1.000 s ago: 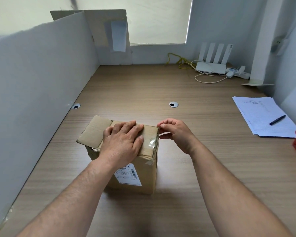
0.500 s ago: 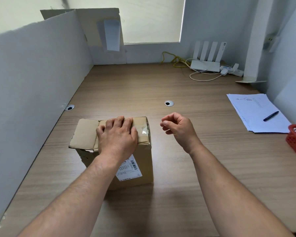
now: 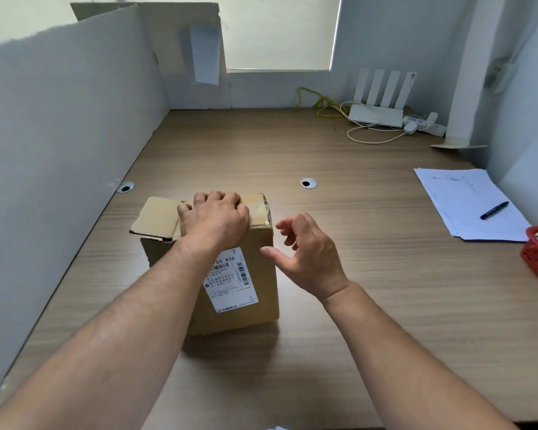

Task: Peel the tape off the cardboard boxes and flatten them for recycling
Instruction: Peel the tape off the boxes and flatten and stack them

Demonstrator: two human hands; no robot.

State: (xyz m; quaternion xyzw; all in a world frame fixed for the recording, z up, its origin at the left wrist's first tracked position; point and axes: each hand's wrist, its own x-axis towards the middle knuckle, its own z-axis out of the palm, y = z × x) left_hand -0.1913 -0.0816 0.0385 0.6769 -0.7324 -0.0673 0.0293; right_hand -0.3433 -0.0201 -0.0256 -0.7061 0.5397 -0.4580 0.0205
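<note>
1. Tape (image 3: 261, 209) sits on the right end of the cardboard box (image 3: 249, 293) top, running over the edge, just left of and slightly beyond the right hand (image 3: 308, 252) fingertips. That hand is nearer to it.
2. Right hand fingers are spread and loosely curled, holding nothing, just beside the box's right edge but apart from it.
3. Left hand (image 3: 215, 218) lies flat on the box top, fingers together, pressing down. One flap (image 3: 156, 218) sticks out past its thumb side.
4. Shipping label (image 3: 230, 280) reads "05 A36", the rest is too small to read.
</note>
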